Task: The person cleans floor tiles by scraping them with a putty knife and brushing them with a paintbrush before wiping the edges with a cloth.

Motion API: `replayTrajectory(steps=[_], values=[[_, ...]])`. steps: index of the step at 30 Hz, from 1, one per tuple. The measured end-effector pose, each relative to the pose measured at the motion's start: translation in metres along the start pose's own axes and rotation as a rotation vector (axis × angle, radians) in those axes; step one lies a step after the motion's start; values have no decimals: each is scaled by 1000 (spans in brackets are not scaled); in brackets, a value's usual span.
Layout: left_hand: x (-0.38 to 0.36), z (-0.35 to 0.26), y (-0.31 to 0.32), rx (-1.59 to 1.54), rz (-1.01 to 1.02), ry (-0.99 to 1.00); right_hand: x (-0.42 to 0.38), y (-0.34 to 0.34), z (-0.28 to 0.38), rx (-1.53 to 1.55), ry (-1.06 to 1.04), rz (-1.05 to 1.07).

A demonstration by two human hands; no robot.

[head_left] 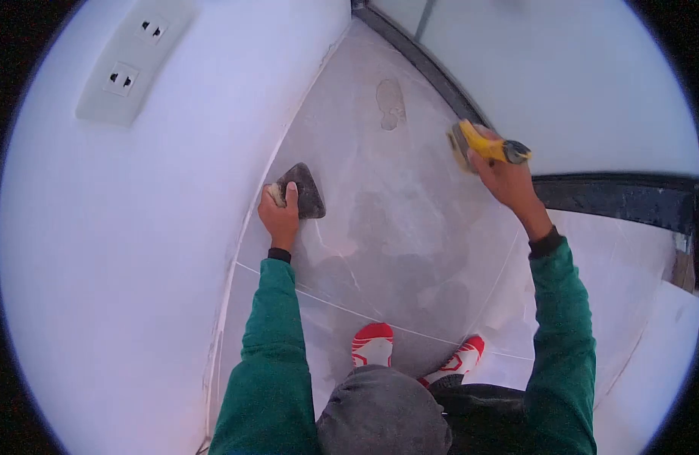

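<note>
Beside the left wall, my left hand (279,218) is closed around the pale grip of a dark flat four-sided plate (309,193), the thumb laid along its top. The plate is low over the grey tiled floor (380,227), its kind unclear to me. To the right, my right hand (505,178) wraps round a yellow-handled brush (490,145). Its bristle side is turned to the left, slightly smeared by motion, close to the dark frame at the floor's edge. A brownish shoe-shaped mark (390,105) shows on the tile between and beyond the hands.
A white wall (137,250) with a socket plate (133,57) rises on the left. Dark frame rails (615,199) border a pale panel (592,91) at upper right. My feet in red and white socks (372,345) stand at the bottom.
</note>
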State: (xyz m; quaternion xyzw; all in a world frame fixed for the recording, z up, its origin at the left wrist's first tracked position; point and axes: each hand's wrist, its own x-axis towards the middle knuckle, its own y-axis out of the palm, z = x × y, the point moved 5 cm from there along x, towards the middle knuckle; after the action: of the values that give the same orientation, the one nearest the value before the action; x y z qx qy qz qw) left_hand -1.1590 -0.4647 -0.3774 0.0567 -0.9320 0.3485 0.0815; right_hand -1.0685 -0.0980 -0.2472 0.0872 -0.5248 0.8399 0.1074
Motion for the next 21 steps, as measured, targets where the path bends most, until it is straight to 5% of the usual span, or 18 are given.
replayTrajectory(steps=[7, 12, 19, 21], values=[[2, -6, 1, 18, -18, 41, 93, 64, -27, -59, 27, -101], [1, -5, 3, 21, 32, 2, 154, 97, -18, 10, -314, -248], [0, 1, 7, -5, 39, -7, 201, 125, -9, 42, -225, -179], [0, -1, 5, 8, 1, -1, 202, 131, 5, 91, -502, -133]])
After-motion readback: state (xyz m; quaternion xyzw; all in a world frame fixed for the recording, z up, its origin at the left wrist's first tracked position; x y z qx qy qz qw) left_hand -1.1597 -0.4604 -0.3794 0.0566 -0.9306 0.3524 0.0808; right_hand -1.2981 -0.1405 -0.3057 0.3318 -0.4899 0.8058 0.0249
